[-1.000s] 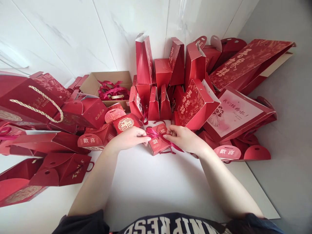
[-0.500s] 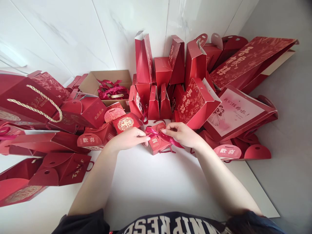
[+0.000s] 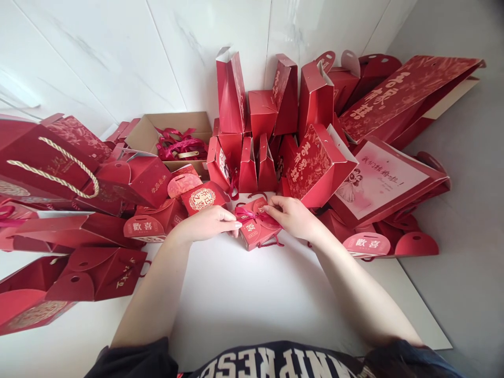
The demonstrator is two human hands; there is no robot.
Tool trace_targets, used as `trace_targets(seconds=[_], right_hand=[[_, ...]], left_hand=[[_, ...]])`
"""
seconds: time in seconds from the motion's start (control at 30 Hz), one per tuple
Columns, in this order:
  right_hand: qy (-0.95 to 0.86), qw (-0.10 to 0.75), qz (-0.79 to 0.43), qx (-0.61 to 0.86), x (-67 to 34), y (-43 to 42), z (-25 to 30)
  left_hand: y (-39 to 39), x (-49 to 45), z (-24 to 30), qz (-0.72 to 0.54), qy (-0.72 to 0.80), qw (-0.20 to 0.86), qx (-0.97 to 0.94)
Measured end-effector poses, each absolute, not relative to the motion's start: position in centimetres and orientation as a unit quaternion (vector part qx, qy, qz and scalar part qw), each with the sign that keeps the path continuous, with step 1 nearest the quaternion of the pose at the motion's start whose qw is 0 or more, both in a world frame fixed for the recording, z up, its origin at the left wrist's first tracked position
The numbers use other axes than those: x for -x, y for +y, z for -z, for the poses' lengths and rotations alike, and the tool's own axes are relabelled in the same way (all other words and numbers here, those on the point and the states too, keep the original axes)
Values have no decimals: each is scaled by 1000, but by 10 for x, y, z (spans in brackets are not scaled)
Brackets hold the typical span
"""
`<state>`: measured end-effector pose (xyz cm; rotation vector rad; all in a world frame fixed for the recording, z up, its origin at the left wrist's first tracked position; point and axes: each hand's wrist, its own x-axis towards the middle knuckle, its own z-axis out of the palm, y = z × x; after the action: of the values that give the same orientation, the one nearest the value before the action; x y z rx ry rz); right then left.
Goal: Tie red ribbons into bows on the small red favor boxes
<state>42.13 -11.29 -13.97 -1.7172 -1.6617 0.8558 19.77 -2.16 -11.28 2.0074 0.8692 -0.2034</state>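
Note:
A small red gift box with pale Chinese lettering lies on the white table, a dark red cord handle showing at its near and far sides. Across its top runs a magenta ribbon, gathered in a knot or bow near the middle. My left hand is at the box's left side, thumb and fingers pinched on the ribbon's left part. From the right, my right hand pinches the ribbon close to the knot. The fingertips of both hands partly hide the ribbon's ends.
An open cardboard box with magenta ribbons stands behind on the left. Upright red paper boxes fill the back. Red bags with rope handles crowd the left, and a large red bag leans at right. White table surface lies in front.
The ribbon tail that hung over the box's right side is now mostly out of sight by my right hand. My right hand has shifted slightly; the box stays in place.

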Motion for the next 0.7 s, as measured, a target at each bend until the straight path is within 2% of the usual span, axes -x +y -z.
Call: trace_targets(seconds=[0.13,0.3,0.53,0.7], right_hand=[[-608,311,-317,658,-419,-111,142],[-558,346,-401,639,-423,-112,141],[-547,295,-501,601,-430,-115,140],[-560,298,-474,610,-430,-115,140]], left_hand=[[-20,-196,114,92,351,473,-803],[-24,-195,112,90,367,495,-782],[-29,-199,107,51,392,488,-778],[-26,-198,109,58,374,471,-797]])
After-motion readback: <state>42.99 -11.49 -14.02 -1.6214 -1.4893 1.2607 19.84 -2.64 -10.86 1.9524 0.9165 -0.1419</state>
